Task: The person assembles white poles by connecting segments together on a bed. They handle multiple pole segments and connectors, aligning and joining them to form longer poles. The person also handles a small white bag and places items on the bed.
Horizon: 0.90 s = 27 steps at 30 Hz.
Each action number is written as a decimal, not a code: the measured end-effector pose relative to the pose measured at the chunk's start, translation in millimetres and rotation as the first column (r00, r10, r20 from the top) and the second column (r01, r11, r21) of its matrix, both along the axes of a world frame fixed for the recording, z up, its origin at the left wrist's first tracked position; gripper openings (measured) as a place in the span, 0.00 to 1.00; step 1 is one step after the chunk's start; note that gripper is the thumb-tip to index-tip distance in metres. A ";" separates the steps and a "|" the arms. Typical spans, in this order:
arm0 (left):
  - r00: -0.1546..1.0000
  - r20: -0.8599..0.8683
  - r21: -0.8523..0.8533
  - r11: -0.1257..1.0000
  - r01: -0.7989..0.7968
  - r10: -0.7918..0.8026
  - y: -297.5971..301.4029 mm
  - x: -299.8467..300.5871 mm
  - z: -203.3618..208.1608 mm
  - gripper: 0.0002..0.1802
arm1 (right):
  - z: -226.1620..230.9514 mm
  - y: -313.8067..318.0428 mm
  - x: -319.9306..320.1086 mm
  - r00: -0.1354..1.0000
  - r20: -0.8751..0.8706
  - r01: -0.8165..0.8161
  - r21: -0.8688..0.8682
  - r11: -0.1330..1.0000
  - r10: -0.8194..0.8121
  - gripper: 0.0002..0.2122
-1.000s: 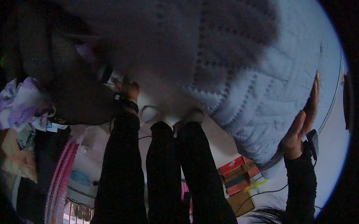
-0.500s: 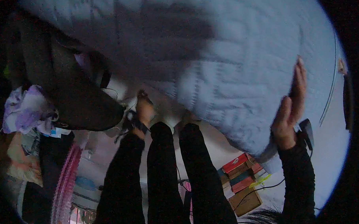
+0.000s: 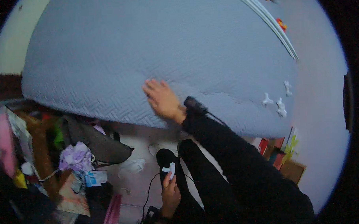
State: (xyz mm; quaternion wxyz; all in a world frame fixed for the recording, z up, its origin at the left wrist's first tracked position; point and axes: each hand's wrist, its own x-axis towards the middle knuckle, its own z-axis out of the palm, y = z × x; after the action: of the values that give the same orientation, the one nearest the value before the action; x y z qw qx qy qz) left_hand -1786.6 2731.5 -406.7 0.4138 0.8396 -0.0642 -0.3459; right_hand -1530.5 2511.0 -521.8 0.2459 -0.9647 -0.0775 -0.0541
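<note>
My right hand (image 3: pixel 163 100) lies palm down on the grey quilted mattress (image 3: pixel 117 43), fingers apart and nothing in them. Its black-sleeved arm reaches across from the lower right. Above my lap, my left hand (image 3: pixel 170 197) pinches a white three-way pipe connector (image 3: pixel 172 170) between its fingers. On the mattress at the right lie three more white pieces that look like connectors (image 3: pixel 281 107), close together. Several long white tubes (image 3: pixel 269 20) rest along the far right side of the mattress.
Cardboard and coloured boxes (image 3: pixel 293 171) stand at the right below the mattress. To the left are a dark grey cloth-covered form (image 3: pixel 95 142), a purple and white cloth (image 3: pixel 75 157) and piled bags. A white object (image 3: pixel 132 165) is on the floor. A small red-yellow item (image 3: pixel 281 24) sits by the tubes.
My view has swung, showing more of the mattress. My right hand has come from the right onto the mattress. My left hand has moved back from near the floor to my lap, where the connector shows.
</note>
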 end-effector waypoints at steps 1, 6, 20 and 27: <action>0.997 0.050 -0.002 0.998 0.063 -0.062 -2.3 0.3 25.6 0.18 | 12.3 6.5 -11.6 0.997 -0.065 0.051 -0.008 0.999 -0.051 0.17; 0.986 0.090 -0.074 0.987 0.146 -0.139 -42.1 -2.1 130.6 0.20 | 101.5 -10.4 -146.8 0.865 -0.455 0.099 0.566 0.819 0.211 0.16; 0.697 -0.073 -0.401 0.660 0.635 -0.714 -114.8 -5.6 269.1 0.18 | 336.2 -65.6 -420.9 0.655 -0.615 0.749 0.606 -0.269 0.438 0.25; 0.380 -0.086 -0.497 0.370 0.785 -0.921 -172.8 -31.8 318.2 0.17 | 376.7 -59.4 -497.7 0.826 -0.551 0.537 0.707 -0.460 0.119 0.18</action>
State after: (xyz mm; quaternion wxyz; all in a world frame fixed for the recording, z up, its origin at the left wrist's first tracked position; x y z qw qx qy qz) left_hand -1818.4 2558.7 -88.5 0.3239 0.5041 -0.4873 -0.6352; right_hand -2028.2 2451.6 -145.1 0.9185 -0.2880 0.2665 0.0480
